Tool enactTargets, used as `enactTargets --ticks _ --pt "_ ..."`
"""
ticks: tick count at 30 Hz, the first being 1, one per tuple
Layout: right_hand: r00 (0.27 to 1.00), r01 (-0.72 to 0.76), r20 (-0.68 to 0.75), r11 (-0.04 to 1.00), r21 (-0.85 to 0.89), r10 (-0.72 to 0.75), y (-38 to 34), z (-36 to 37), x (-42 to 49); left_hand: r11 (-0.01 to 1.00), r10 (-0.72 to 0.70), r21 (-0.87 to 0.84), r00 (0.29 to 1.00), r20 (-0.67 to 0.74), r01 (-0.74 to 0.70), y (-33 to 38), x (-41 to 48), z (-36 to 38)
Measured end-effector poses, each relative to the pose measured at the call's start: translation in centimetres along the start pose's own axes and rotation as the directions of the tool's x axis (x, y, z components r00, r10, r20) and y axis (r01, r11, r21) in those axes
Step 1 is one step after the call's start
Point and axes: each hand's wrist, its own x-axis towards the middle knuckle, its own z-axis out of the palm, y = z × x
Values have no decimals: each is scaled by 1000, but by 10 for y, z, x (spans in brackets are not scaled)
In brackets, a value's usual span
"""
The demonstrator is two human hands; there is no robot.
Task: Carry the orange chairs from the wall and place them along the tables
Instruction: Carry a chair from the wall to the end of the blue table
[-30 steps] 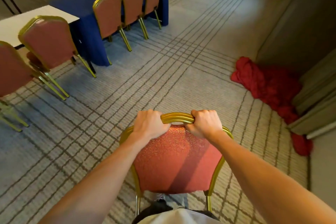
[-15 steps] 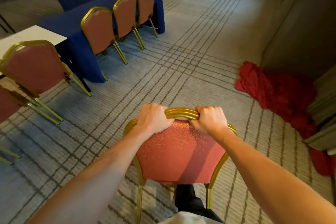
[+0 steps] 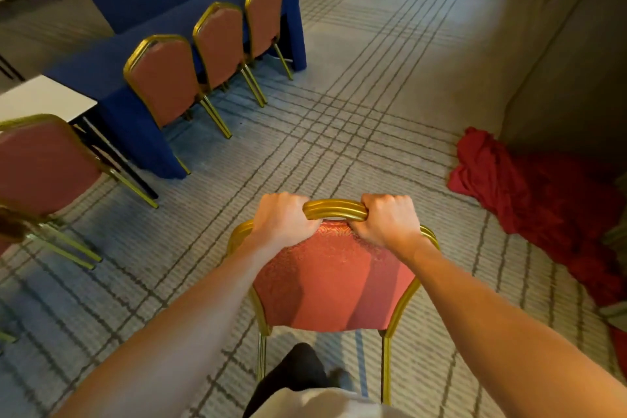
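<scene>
3 chairs (image 3: 220, 44) stand along the blue bench (image 3: 101, 71) at left. In the middle, the left hand (image 3: 283, 220) and right hand (image 3: 386, 220) each clamp the orange chair (image 3: 332, 282) by its gold top rail, above the carpet. A red cloth (image 3: 543, 200) lies at right.

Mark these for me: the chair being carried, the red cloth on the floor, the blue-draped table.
carried chair (image 3: 334, 282), head view, on the red backrest upholstery
red cloth (image 3: 529, 200), head view, on the middle of the crumpled heap
blue-draped table (image 3: 101, 69), head view, on the cloth over its top
</scene>
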Motion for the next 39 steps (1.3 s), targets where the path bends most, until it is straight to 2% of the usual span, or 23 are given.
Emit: enactTargets --ticks 8,14,26,32,39 --pt "1000 -6 30 1000 -1 6 63 0 136 997 52 -54 998 -34 -54 -18 153 27" --pt "995 -52 87 998 -31 54 111 -1 246 989 63 -132 998 16 -60 -29 278 46" --pt "988 -145 49 989 -8 145 228 -13 432 987 159 -1 987 27 -159 -11 514 44" --pt "991 -80 105 997 -17 82 305 -4 532 993 114 17 991 67 -116 7 625 69" --pt "996 -23 84 999 -44 26 374 -16 651 993 112 26 994 14 -112 11 753 74"
